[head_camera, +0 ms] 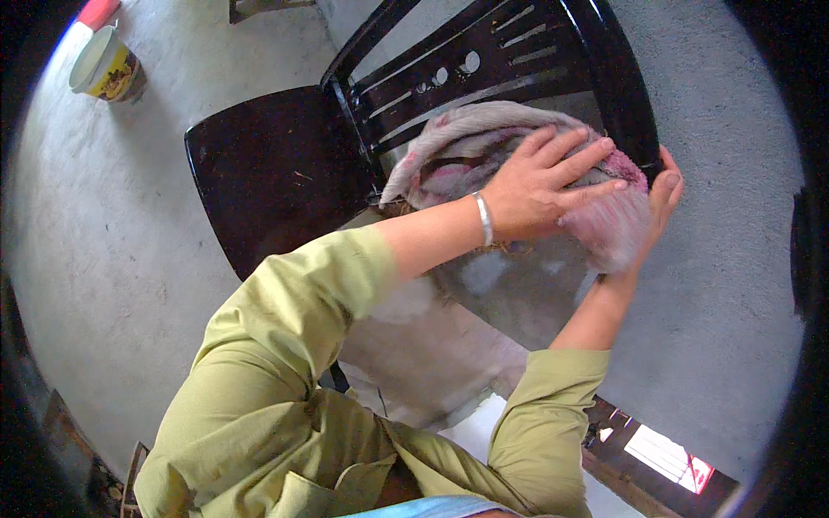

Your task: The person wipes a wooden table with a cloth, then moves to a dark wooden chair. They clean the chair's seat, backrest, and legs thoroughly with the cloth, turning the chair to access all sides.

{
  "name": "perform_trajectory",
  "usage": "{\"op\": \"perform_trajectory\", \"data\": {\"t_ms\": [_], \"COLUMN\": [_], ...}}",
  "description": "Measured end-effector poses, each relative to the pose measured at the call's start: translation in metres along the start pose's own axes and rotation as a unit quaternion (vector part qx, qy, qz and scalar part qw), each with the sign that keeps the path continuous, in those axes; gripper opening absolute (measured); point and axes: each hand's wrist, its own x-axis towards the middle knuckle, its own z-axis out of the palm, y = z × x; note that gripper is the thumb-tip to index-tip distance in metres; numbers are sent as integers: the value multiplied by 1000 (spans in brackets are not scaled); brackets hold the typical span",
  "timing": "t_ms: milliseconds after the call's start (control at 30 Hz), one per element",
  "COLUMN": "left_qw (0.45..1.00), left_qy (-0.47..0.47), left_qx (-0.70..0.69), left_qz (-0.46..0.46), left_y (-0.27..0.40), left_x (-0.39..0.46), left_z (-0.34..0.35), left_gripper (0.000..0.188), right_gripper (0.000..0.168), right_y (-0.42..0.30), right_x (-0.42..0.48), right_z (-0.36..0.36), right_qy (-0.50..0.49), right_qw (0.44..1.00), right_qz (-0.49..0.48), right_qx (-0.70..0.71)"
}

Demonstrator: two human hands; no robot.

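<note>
A black wooden chair (278, 168) has a slatted backrest (622, 71) with round cut-outs. A worn, grey-and-pink towel-like cloth (486, 123) lies bunched over the backrest's near part and hangs in a loose fold. My left hand (544, 184), with a silver-coloured bangle at the wrist, lies palm down on the cloth, fingers somewhat spread, gripping it against the chair. At the backrest's outer rail is my right hand (664, 194), its fingers curled round the edge; the cloth covers part of its palm and wrist. The cloth's lower end is blurred.
A pale bucket (107, 68) with a yellow printed band stands on the concrete floor (84, 226) at the upper left, beside a red object (97, 13). Legs of dark furniture (259, 10) show at the top. A grey wall or floor surface (719, 213) lies to the right.
</note>
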Motion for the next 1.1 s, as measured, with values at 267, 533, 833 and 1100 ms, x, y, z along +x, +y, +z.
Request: {"op": "perform_trajectory", "data": {"t_ms": [267, 533, 833, 1100], "left_qw": [987, 864, 877, 944], "left_qy": [-114, -415, -54, -153], "left_qx": [105, 247, 96, 86], "left_qz": [-38, -144, -468, -278], "left_y": [-77, -103, -89, -88], "left_x": [-160, -297, -288, -314], "left_z": [14, -43, -92, -2], "left_gripper": [52, 53, 64, 63], "right_gripper": [40, 44, 44, 48], "right_y": [4, 3, 5, 2], "right_x": [3, 4, 6, -2], "right_z": [12, 12, 11, 14], "right_qy": [16, 50, 67, 74], "right_qw": [998, 998, 996, 997], "right_qz": [-64, -35, -60, -14], "right_qx": [-2, 20, 0, -19]}}
